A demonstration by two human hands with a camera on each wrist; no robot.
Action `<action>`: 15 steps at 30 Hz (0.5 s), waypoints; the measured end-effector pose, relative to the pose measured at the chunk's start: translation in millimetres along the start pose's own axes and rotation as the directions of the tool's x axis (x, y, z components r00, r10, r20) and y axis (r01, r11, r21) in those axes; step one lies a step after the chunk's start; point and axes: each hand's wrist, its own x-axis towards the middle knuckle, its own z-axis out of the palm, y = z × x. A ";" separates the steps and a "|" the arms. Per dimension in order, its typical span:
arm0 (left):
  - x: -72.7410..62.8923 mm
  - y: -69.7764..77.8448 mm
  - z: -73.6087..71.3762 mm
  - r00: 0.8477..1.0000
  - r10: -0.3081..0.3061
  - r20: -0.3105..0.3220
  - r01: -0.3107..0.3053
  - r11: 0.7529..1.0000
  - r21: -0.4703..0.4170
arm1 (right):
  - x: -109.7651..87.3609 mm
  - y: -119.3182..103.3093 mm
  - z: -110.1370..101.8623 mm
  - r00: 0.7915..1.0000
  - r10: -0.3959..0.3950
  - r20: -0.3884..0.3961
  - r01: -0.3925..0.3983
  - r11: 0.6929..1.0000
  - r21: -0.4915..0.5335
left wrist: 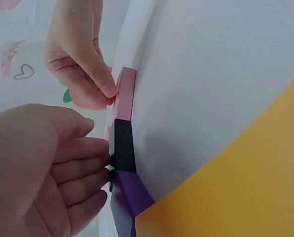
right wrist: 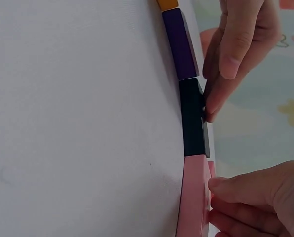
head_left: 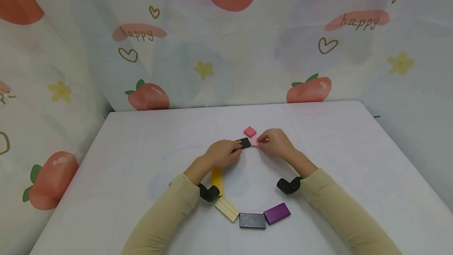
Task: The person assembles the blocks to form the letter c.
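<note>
In the head view my left hand reaches over the upper left of a curved row of flat blocks. Its fingertips touch the outer side of a black block, fingers loosely extended in the left wrist view. A light pink block adjoins the black one end to end. My right hand pinches the pink block near its outer edge with thumb and fingers. Beyond the black block's other end, a purple block continues the row; the left hand hides it in the head view.
Just behind the row lies a small coral-pink block. A yellow block, a cream block, a grey block and another purple block carry the curve round towards the front. Everything lies on a white-covered table before a printed cloth backdrop.
</note>
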 end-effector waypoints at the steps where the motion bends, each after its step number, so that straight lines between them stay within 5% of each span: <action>1: 0.1 -1.3 -0.5 1.000 -0.007 -0.005 0.006 0.999 -0.036 | 0.7 0.0 -0.7 1.000 0.009 -0.003 -0.009 1.000 0.013; 6: -1.1 -6.7 -2.5 0.999 -0.018 -0.035 0.012 0.984 -0.177 | 4.7 1.7 -3.6 0.997 0.070 -0.046 -0.067 0.996 0.065; 15: -14.0 -1.3 -4.2 0.995 0.096 -0.023 -0.098 0.987 -0.130 | 14.8 9.3 -8.4 0.992 0.099 -0.076 -0.093 0.993 0.071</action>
